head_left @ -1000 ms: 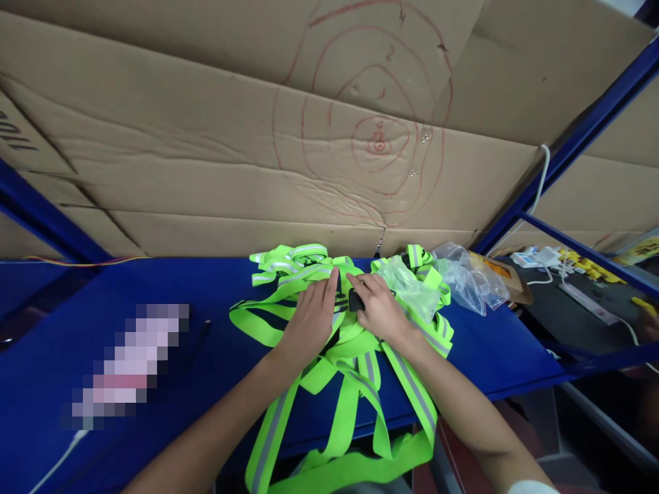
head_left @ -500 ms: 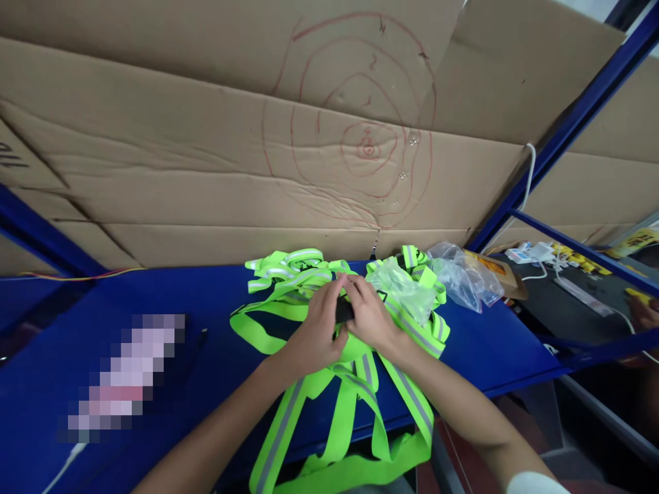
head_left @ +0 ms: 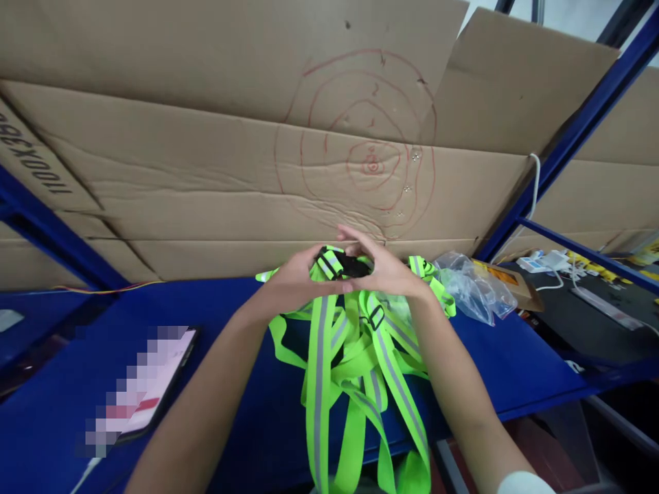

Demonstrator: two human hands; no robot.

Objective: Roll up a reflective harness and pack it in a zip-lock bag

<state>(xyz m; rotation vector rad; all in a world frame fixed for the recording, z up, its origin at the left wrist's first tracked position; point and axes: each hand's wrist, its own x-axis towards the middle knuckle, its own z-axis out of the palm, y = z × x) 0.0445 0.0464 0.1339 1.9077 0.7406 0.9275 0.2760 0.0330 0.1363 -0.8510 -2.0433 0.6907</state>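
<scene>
A tangle of neon-green reflective straps (head_left: 355, 343) with grey stripes hangs from my two hands over the blue table (head_left: 226, 322). My left hand (head_left: 293, 278) pinches a strap end with a black slider. My right hand (head_left: 388, 267) grips the black buckle (head_left: 353, 264) between the two hands. Both hands are raised above the table, fingers closed on the strap. Loose strap ends dangle past the table's front edge.
A phone (head_left: 149, 384) lies on the table at the left. Clear plastic bags (head_left: 468, 285) lie at the right beside a brown packet (head_left: 507, 278). Cardboard sheets (head_left: 231, 151) line the back. White cables and a power strip (head_left: 597, 302) lie on the dark shelf at the right.
Both hands have lifted the straps and buckle up off the table. The straps, which lay spread flat, now hang down from the hands.
</scene>
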